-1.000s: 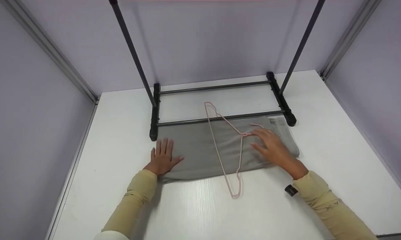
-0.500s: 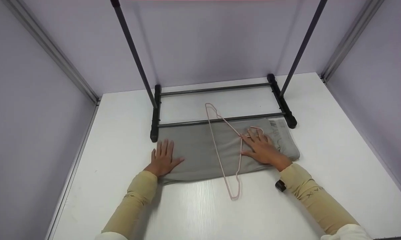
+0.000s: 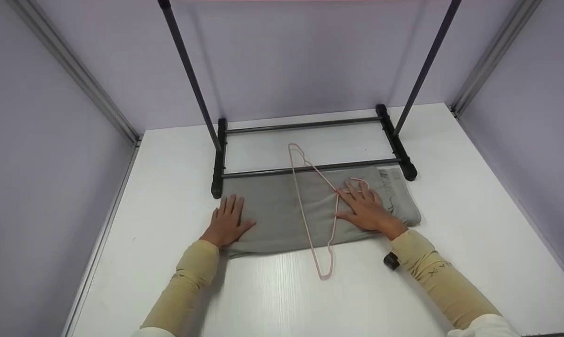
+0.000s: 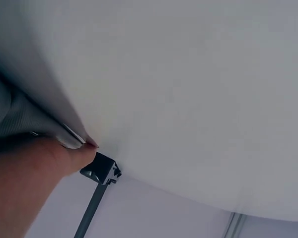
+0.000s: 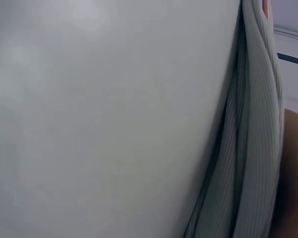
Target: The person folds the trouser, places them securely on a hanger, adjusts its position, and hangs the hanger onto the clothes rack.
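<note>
A folded grey cloth garment (image 3: 277,210) lies flat across the middle of the table in the head view. Across it rests a pink wire hanger (image 3: 307,224), its hook at the right and one end reaching over the rack's front bar. My left hand (image 3: 226,224) rests with spread, straight fingers on the garment's left end. On the hanger's neck and the garment beneath, my right hand (image 3: 366,209) presses with fingers spread, hiding part of the neck. Layered folds of the garment (image 5: 258,129) show along its near edge in the right wrist view.
Behind the garment stands a dark metal rack; its front bar (image 3: 263,173) runs along the garment's far edge, and two posts (image 3: 188,70) rise from its black feet. Pale panels (image 3: 310,61) enclose the white table (image 3: 272,299) at the back and sides.
My right hand has moved left and flattened from the hook onto the hanger's neck. The hanger's near end has swung slightly left. My left hand has stayed nearly in place.
</note>
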`<action>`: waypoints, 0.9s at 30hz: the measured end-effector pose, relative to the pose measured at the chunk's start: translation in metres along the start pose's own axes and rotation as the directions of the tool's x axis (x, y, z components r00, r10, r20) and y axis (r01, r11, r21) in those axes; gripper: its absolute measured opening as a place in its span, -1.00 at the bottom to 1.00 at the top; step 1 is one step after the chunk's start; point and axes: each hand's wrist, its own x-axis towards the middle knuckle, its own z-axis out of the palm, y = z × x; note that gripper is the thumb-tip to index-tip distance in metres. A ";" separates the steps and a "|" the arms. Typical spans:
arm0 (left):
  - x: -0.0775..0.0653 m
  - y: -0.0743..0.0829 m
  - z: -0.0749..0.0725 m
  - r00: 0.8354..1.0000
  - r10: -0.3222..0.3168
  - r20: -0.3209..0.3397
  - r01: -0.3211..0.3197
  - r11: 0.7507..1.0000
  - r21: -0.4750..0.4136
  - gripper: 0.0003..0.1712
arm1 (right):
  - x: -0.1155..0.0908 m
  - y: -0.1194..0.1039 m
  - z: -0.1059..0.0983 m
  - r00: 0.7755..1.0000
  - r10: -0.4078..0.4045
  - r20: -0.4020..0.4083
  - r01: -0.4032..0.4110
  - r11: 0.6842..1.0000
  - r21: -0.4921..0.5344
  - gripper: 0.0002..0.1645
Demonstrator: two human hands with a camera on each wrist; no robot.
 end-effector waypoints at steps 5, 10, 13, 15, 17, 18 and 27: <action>-0.006 0.000 -0.006 0.977 -0.160 -0.139 0.147 0.984 -0.101 -0.16 | 0.000 0.002 0.001 1.000 0.007 0.008 -0.007 1.000 -0.002 -0.10; -0.019 0.003 -0.015 0.927 -0.367 -0.081 0.335 0.904 -0.265 -0.16 | -0.002 0.003 0.000 1.000 0.018 0.011 -0.019 1.000 0.015 -0.09; -0.024 0.003 -0.020 0.916 -0.402 0.010 0.384 0.865 -0.322 -0.18 | -0.003 0.004 0.000 1.000 0.025 0.008 -0.025 1.000 0.009 -0.09; -0.026 0.003 -0.022 0.912 -0.406 0.065 0.400 0.841 -0.364 -0.21 | -0.002 0.004 0.000 1.000 0.026 -0.002 -0.026 1.000 0.008 -0.08; -0.026 0.002 -0.023 0.913 -0.395 0.099 0.400 0.825 -0.399 -0.27 | -0.001 0.004 0.000 1.000 0.021 -0.013 -0.021 1.000 0.005 -0.09; -0.026 0.001 -0.024 0.915 -0.387 0.116 0.398 0.817 -0.416 -0.30 | -0.001 0.004 0.000 1.000 0.018 -0.016 -0.018 1.000 0.006 -0.09; -0.032 0.008 -0.026 0.930 -0.304 0.207 0.368 0.774 -0.515 -0.28 | 0.000 0.002 0.003 1.000 0.009 -0.018 -0.008 0.999 0.035 -0.09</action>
